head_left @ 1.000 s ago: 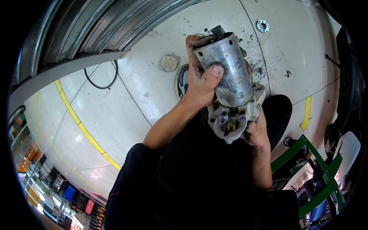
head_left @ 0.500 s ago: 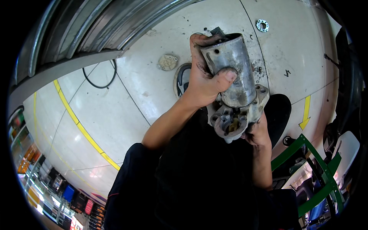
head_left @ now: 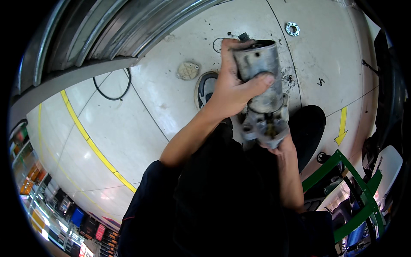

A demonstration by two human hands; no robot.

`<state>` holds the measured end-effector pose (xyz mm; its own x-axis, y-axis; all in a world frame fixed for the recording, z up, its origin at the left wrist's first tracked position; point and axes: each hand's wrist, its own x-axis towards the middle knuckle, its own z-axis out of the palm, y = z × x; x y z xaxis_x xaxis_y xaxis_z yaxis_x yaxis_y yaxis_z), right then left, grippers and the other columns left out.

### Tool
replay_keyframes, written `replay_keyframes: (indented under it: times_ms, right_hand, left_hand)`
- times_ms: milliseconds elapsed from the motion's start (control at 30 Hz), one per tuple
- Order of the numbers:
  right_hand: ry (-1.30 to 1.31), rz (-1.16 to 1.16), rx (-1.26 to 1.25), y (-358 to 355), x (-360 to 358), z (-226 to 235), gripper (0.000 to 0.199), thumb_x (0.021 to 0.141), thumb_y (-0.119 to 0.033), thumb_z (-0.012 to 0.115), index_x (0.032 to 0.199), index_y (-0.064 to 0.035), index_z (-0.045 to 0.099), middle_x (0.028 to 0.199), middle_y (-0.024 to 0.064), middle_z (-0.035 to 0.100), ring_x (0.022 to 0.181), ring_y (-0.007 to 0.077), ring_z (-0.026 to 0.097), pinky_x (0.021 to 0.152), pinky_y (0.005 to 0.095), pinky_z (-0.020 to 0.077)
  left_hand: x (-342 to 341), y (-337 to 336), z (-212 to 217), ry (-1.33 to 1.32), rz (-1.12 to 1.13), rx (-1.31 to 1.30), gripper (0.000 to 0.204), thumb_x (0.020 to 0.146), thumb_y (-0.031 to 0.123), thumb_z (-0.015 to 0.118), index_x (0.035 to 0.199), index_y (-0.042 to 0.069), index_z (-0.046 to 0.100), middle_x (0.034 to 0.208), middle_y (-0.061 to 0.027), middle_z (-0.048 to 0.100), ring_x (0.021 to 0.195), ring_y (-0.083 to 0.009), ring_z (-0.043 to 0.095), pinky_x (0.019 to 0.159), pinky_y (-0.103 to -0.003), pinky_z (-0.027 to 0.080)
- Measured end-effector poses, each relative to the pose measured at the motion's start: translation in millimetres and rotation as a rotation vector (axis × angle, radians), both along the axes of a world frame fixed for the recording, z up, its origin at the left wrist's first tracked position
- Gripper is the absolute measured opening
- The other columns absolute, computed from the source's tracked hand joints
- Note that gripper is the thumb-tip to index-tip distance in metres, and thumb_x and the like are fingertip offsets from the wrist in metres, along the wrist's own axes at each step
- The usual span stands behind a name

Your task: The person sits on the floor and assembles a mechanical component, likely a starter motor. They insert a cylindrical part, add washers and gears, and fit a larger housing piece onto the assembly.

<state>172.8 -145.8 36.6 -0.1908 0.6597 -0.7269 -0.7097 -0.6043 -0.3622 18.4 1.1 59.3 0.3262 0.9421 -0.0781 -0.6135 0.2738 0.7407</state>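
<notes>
I hold a grimy metal starter motor over the floor, its open cylindrical end pointing away from me. My left hand is closed round the cylinder from the left, the thumb lying across its side and the fingertips hidden behind it. Closed under the cast nose end, nearer my lap, my right hand supports it; most of those fingers are out of sight. The motor is slightly blurred.
On the floor lie a flat cast cover, a holed metal ring, a thin ring and small dark bits. A black hose lies left, below a ridged metal shutter. Right stands a green frame.
The starter motor has shifted slightly right and turned in my hands, its nose end swinging right. A thin ring on the floor now shows beside my left hand.
</notes>
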Motion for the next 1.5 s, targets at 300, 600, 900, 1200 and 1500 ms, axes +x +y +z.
replay_keyframes:
  times_ms: [300,600,900,1200,1500]
  right_hand:
    - [0.059,-0.181,-0.003,-29,75,-46,0.058,0.092,-0.041,0.057,0.134,-0.0024,0.046,0.117,0.0175,0.058,0.089,0.0264,0.058,0.074,0.0391,0.046]
    - [-1.34,0.582,0.484,67,61,111,0.105,0.056,-0.018,0.095,0.141,0.0004,0.036,0.115,0.0183,0.064,0.108,0.024,0.061,0.096,0.0371,0.0466]
    - [-1.192,0.375,0.509,71,18,122,0.093,0.066,-0.007,0.089,0.141,0.0018,0.036,0.114,0.0214,0.065,0.104,0.0211,0.064,0.09,0.0321,0.0509]
    - [-0.94,0.398,0.358,51,35,46,0.091,0.058,-0.005,0.089,0.137,0.0031,0.045,0.124,0.0131,0.06,0.115,0.0213,0.057,0.103,0.0345,0.0416]
    - [-0.909,0.304,0.551,-8,46,-35,0.071,0.076,-0.009,0.08,0.137,0.0002,0.044,0.132,0.0123,0.057,0.119,0.0223,0.056,0.102,0.0358,0.0429]
  left_hand:
    - [4,38,51,0.533,-0.319,0.523,0.043,0.094,0.039,0.065,0.111,0.002,0.053,0.094,-0.0054,0.058,0.095,-0.0175,0.059,0.086,-0.033,0.05]
    - [12,22,-17,0.152,-0.04,-0.171,0.036,0.09,0.037,0.067,0.097,0.007,0.049,0.087,-0.0082,0.054,0.086,-0.0181,0.055,0.077,-0.034,0.049]
    - [-12,1,-56,-0.164,0.136,-0.692,0.043,0.089,0.045,0.056,0.115,0.011,0.054,0.109,-0.0134,0.065,0.104,-0.029,0.062,0.096,-0.048,0.047]
    - [-23,3,-9,0.331,0.173,0.155,0.056,0.078,0.024,0.074,0.122,0.005,0.046,0.106,-0.0142,0.064,0.102,-0.0243,0.064,0.091,-0.036,0.052]
    - [-6,-16,16,0.194,-0.011,0.428,0.106,0.063,0.026,0.092,0.143,0.0,0.027,0.132,-0.0177,0.052,0.123,-0.0276,0.054,0.106,-0.038,0.042]
